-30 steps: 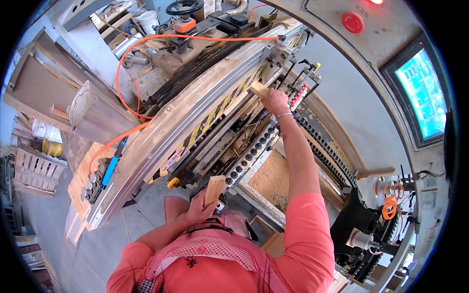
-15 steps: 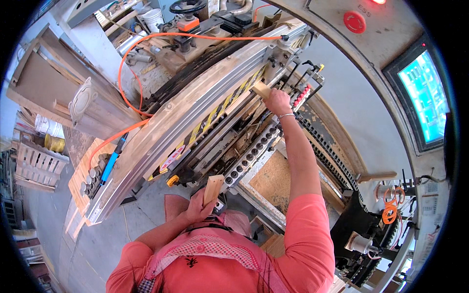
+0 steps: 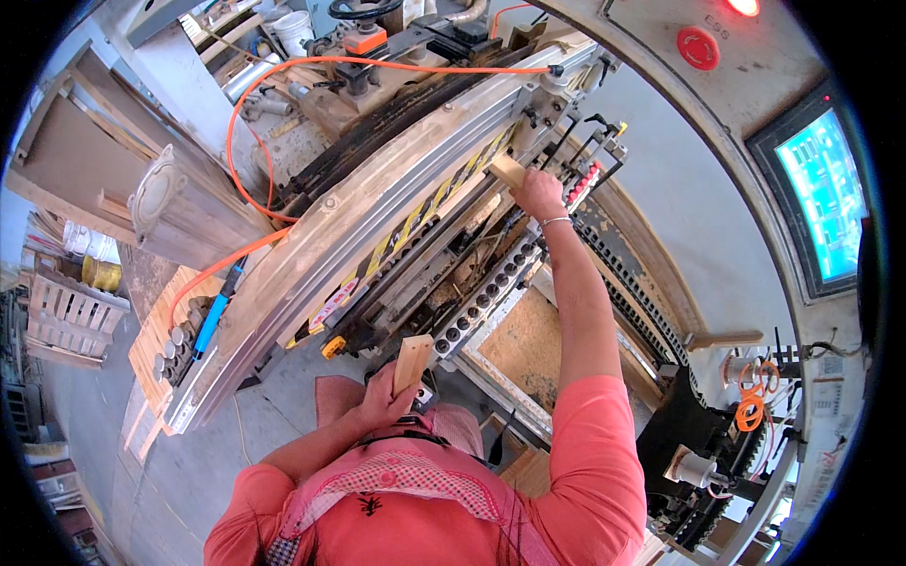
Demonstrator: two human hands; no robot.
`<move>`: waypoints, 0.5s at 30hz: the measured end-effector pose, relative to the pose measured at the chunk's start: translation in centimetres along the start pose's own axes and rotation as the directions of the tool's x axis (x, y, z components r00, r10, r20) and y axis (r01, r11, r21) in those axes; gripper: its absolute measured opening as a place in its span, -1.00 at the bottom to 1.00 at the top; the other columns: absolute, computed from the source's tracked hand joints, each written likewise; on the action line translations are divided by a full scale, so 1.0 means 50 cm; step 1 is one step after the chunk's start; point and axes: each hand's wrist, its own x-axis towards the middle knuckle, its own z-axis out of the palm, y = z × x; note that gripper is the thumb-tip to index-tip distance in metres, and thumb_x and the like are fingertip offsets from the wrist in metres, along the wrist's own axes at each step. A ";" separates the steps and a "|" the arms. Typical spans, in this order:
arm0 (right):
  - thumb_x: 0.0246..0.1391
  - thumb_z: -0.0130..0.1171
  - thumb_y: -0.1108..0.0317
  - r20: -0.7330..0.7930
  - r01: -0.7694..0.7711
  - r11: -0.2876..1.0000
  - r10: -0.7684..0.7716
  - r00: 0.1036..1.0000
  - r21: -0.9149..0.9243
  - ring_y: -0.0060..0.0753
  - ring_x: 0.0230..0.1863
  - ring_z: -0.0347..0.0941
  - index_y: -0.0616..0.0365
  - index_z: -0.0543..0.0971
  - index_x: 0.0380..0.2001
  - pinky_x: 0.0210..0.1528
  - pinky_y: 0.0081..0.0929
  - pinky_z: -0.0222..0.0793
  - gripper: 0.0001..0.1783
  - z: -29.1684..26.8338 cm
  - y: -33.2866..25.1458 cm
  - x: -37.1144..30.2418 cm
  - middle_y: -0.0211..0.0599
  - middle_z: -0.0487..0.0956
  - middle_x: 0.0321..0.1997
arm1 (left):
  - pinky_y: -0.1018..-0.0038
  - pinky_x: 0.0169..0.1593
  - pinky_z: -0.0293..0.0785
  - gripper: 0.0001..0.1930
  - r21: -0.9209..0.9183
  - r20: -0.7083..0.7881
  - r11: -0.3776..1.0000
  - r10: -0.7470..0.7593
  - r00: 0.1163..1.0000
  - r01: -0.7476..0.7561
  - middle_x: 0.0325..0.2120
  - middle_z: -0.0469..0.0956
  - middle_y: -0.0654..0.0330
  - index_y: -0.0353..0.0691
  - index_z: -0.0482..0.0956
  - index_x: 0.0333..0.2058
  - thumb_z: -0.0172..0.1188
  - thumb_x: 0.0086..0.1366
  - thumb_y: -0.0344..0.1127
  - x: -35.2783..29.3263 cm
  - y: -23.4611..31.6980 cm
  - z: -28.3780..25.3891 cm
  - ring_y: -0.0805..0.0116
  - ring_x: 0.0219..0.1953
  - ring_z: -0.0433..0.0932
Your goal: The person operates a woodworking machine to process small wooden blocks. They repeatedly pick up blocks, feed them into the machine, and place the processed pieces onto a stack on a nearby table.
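Note:
My left hand point(image 3: 382, 398) is closed round a short pale wooden block point(image 3: 413, 363), held upright in front of my apron. With the arm stretched far out, my right hand point(image 3: 540, 194) grips another wooden block point(image 3: 508, 171) at the far end of the machine. That block's left end points toward the yellow-and-black striped strip point(image 3: 462, 176) under the long metal beam. Below the right hand runs a white rail with a row of dark round knobs point(image 3: 485, 304). Several red knobs point(image 3: 582, 185) sit just right of that hand. My fingertips on both blocks are partly hidden.
An orange hose point(image 3: 396, 67) loops over the beam point(image 3: 354, 193). A blue air gun point(image 3: 217, 314) lies on a wooden board at left. At right stand a control panel with a lit screen point(image 3: 823, 196) and a red stop button point(image 3: 698, 48). A sawdust-covered panel point(image 3: 519, 344) lies under my right arm.
Both hands keep their grip on the wooden blocks and have hardly moved. The view has shifted very slightly.

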 end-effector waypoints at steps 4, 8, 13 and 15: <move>-0.18 0.23 0.02 0.030 -0.041 0.999 0.041 0.999 0.005 -0.06 -0.26 0.51 0.24 0.47 -0.33 -0.21 -0.25 0.43 -0.51 0.014 0.008 0.005 -0.03 0.56 -0.35 | 0.33 -0.26 0.44 -0.58 -0.005 -0.001 0.999 0.039 0.999 -0.039 -0.35 0.49 -0.07 -0.42 0.31 -0.09 0.16 0.09 -0.39 -0.001 -0.010 0.002 0.02 -0.34 0.52; -0.18 0.24 0.01 0.033 -0.023 1.000 0.022 0.999 0.014 -0.07 -0.25 0.51 0.23 0.47 -0.32 -0.19 -0.25 0.42 -0.50 0.025 0.004 -0.004 -0.04 0.56 -0.33 | 0.34 -0.27 0.44 -0.60 -0.020 0.028 1.000 -0.009 1.000 0.010 -0.36 0.49 -0.05 -0.40 0.31 -0.10 0.15 0.10 -0.38 0.003 0.005 -0.002 0.04 -0.35 0.52; -0.25 0.29 -0.02 0.044 -0.026 0.999 0.026 0.999 0.020 -0.09 -0.24 0.51 0.23 0.49 -0.35 -0.19 -0.27 0.43 -0.47 0.005 -0.019 -0.024 -0.07 0.56 -0.33 | 0.34 -0.27 0.43 -0.63 -0.043 0.004 0.999 -0.006 1.000 0.006 -0.37 0.49 -0.02 -0.38 0.33 -0.11 0.13 0.11 -0.37 0.001 0.004 0.000 0.07 -0.37 0.52; -0.29 0.31 -0.03 0.048 -0.037 0.999 0.036 0.998 0.022 -0.10 -0.24 0.51 0.23 0.51 -0.37 -0.19 -0.28 0.43 -0.46 0.002 -0.014 -0.022 -0.08 0.56 -0.33 | 0.34 -0.27 0.43 -0.64 -0.043 0.008 0.999 0.003 1.000 -0.003 -0.37 0.50 -0.01 -0.37 0.33 -0.11 0.12 0.12 -0.37 0.003 0.007 -0.001 0.07 -0.38 0.52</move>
